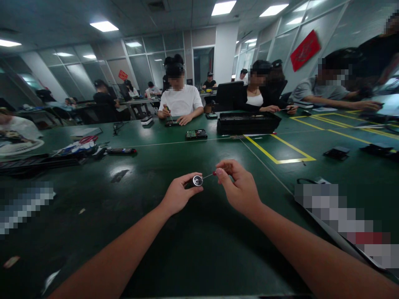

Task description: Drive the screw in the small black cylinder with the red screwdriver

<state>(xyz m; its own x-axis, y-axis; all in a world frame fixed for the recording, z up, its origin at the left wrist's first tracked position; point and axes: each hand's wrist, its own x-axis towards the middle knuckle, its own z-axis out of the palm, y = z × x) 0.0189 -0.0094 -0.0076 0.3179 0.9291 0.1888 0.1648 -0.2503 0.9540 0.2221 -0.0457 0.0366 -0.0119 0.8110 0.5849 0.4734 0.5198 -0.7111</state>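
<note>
My left hand (181, 192) is closed around a small round part (197, 181) with a silver rim and a dark body, its open end facing me. In my right hand (238, 182) is a thin screwdriver (208, 176), red at the front of the handle, gripped between thumb and fingers. Its metal shaft points left, and the tip meets the edge of the round part; whether it goes inside I cannot tell. Both hands are above the green tabletop (187, 257).
A black case (248, 123) and a hard drive (196, 134) with a green circuit board lie across the table. To the left are a pen-like tool (121, 151) and tangled cables (89, 140). Yellow tape (277, 161) marks the right side. Co-workers (181, 99) sit opposite.
</note>
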